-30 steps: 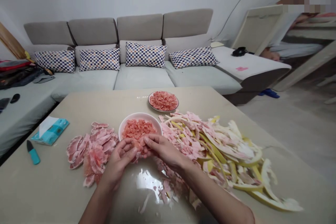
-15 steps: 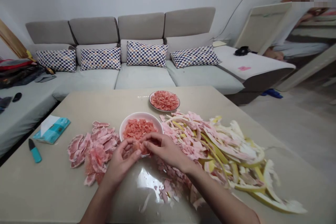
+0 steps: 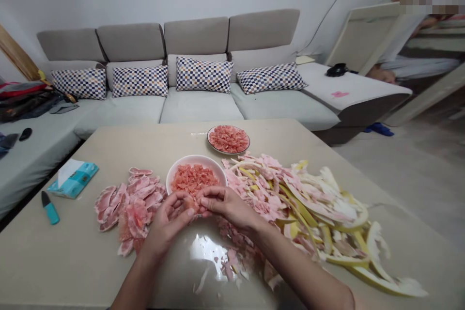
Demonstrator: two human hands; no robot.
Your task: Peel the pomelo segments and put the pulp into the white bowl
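Over the near rim of a white bowl my two hands meet around a small piece of pink pomelo flesh. My left hand is closed on that piece. Thumb and fingers of my right hand pinch at its right side; their tips partly hide it. Loose pink pomelo pulp lies in the bowl. To the left is a pile of pomelo segments and pink membranes. On the right spreads a large heap of yellow-green and white pomelo peel with pink membrane scraps.
Behind the bowl stands a dark-rimmed plate of pulp. A turquoise-handled knife and a tissue pack lie at the table's left. Across the table is a grey sofa. Another person sits at far right.
The fingers of my right hand have drawn together slightly at the pomelo piece. My left hand keeps its hold, and the whole view has shifted a little.
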